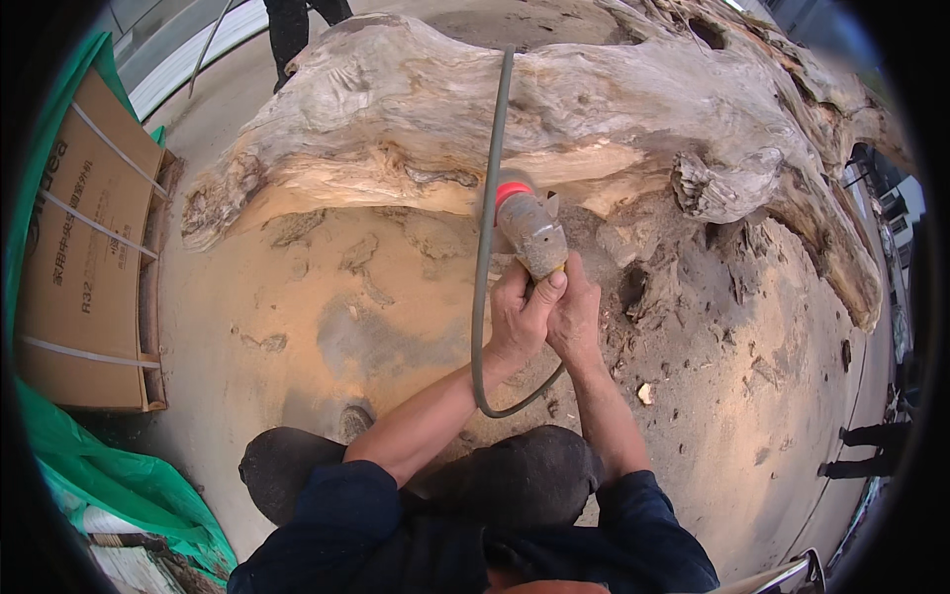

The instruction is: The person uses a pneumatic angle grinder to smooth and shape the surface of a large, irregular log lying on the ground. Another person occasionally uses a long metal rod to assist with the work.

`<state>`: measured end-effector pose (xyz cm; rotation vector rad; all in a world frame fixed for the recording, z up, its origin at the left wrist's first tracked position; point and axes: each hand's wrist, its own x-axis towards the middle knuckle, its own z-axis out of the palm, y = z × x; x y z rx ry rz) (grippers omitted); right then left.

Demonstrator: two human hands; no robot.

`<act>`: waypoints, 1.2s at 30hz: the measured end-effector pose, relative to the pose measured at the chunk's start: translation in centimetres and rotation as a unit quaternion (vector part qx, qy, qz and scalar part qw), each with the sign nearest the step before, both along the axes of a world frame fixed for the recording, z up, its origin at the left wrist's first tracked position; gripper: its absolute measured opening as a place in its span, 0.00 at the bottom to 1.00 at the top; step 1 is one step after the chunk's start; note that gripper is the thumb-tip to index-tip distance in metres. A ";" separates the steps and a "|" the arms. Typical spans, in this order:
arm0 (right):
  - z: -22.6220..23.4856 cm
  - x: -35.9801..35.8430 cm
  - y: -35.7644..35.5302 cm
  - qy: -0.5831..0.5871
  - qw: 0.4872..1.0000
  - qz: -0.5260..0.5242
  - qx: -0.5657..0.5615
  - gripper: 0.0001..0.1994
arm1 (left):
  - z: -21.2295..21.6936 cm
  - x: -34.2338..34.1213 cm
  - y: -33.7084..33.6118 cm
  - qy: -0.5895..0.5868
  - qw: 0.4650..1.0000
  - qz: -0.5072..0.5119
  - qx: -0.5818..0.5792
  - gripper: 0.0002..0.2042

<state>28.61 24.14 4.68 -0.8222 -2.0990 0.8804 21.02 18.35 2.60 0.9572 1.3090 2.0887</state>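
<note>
My left hand (519,315) and my right hand (577,315) both grip the rear of a dusty grey power grinder (531,230) with a red-orange band near its head. The tool points at the underside of a large weathered tree root (416,109) that lies across the top of the view. A grey cable (486,238) runs from over the root, down past the tool, and loops under my wrists. My thumb rests on the grinder's body. The tool's working end is hidden against the pale cut wood.
Sawdust covers the ground (327,327) below the root. A strapped cardboard box (89,267) stands at the left on green sheeting (119,475). Another person's legs (292,30) stand beyond the root, and feet (861,450) show at the right. My dark shoes (515,475) are below.
</note>
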 end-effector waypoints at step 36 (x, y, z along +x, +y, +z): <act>-2.1 3.2 2.7 0.068 0.992 -0.102 -0.019 0.14 | -1.4 2.3 3.8 0.039 0.990 -0.085 -0.105 0.19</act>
